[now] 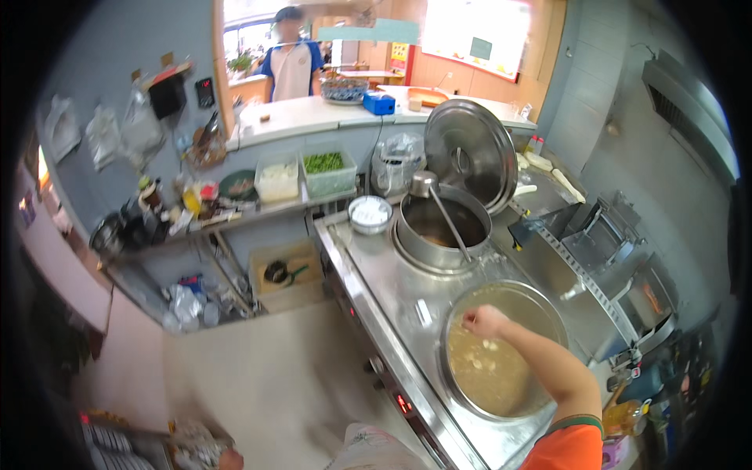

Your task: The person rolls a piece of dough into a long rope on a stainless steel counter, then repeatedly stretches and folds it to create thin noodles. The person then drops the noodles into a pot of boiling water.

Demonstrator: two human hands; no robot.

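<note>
My right hand [486,321] is closed, fingertips pinched together and pointing left, over the upper left part of a wide round pot [561,333]. What the fingers hold, if anything, is too small to make out. The pot holds cloudy tan broth [493,376] with pale pieces floating in it. Left of the pot, a small white rectangular piece [424,312] lies on the steel stove top [384,274]. A skin-coloured rounded shape at the lower edge seems to be part of my left hand [229,459]; its fingers cannot be made out.
Behind the broth stands a deep pot [439,258] with a ladle [446,211] across it and a large lid [470,149] leaning behind. A bowl of white stuff [370,213] sits beside it. Tubs of chopped greens [323,162] line the shelf. A person [292,66] stands beyond the counter.
</note>
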